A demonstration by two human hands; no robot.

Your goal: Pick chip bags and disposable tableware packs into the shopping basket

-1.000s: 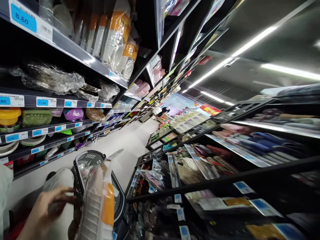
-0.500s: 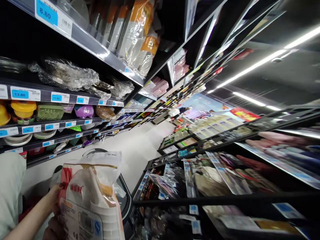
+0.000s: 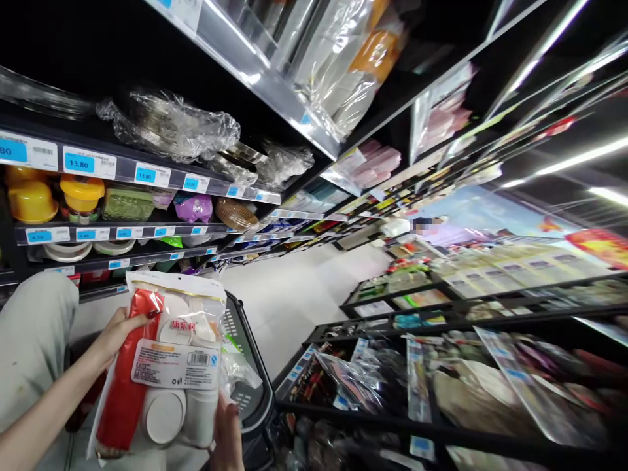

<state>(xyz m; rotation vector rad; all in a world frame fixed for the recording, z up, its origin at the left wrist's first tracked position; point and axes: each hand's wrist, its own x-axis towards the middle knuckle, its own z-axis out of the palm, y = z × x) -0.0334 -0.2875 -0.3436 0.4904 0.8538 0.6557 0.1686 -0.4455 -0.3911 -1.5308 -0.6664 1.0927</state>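
I hold a clear plastic pack of white disposable cups (image 3: 171, 366) with a red strip down its left side and a white barcode label across the middle. My left hand (image 3: 115, 335) grips the pack's upper left edge, fingers curled over it. My right hand (image 3: 226, 428) holds the lower right edge from beneath, thumb up along the pack. The pack is upright in front of me, above a dark shopping basket (image 3: 248, 366).
Store shelves on the left carry wrapped trays (image 3: 171, 124), yellow containers (image 3: 81, 196) and blue price tags (image 3: 78, 162). A lower black shelf unit on the right (image 3: 441, 366) holds bagged goods. A pale floor aisle (image 3: 304, 288) runs between them. My knee (image 3: 34, 327) shows at left.
The pack has been lifted and turned so its label faces me. My right hand has come into view under it, and the view has tilted up and left.
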